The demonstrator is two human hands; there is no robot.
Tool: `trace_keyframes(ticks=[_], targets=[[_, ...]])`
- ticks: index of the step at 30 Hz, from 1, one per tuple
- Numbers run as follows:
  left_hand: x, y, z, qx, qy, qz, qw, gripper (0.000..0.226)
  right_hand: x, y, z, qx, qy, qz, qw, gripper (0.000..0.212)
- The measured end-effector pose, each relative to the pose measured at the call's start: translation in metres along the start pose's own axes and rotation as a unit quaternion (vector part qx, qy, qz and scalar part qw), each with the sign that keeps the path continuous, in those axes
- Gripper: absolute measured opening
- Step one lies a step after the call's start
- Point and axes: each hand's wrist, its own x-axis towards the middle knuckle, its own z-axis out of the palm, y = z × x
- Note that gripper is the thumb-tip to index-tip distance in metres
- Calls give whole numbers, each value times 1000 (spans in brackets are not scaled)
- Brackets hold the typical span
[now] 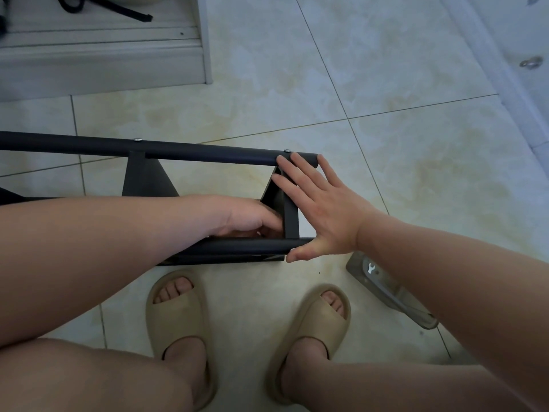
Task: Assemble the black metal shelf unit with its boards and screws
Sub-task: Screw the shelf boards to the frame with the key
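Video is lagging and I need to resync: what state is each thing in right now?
Frame: on its side on the floor.
Screws: two seated in the top tube.
Right hand: flat, fingers spread, pressing on the frame end.
Left hand: reaching inside the frame, curled; contents hidden.
Wrench: in a bag, untouched.

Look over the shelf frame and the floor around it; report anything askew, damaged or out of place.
Nothing looks damaged. The black frame lies on its side on the tiles. One loose item: a clear bag holding a small wrench, on the floor beside the right sandal.
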Motion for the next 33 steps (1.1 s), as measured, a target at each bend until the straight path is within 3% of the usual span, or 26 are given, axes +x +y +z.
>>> trace_keyframes(ticks=[4, 19, 25, 30, 33], targets=[[3, -1, -1, 8, 13, 12, 1000, 12, 0, 0, 0, 1, 1, 1, 1000, 129], [1, 1, -3, 1, 11, 14, 1000, 11, 0, 0, -1, -4, -4, 3, 1000, 130], [-1, 3, -2, -22, 12, 25, 999, 23, 0, -1, -1, -2, -1, 2, 1000, 129], [1, 2, -1, -52, 11, 5, 999, 17, 0, -1, -2, -4, -2, 3, 1000, 129], [1, -1, -1, -25, -4, -8, 1000, 30, 0, -1, -2, -4, 0, 2, 1000, 129]])
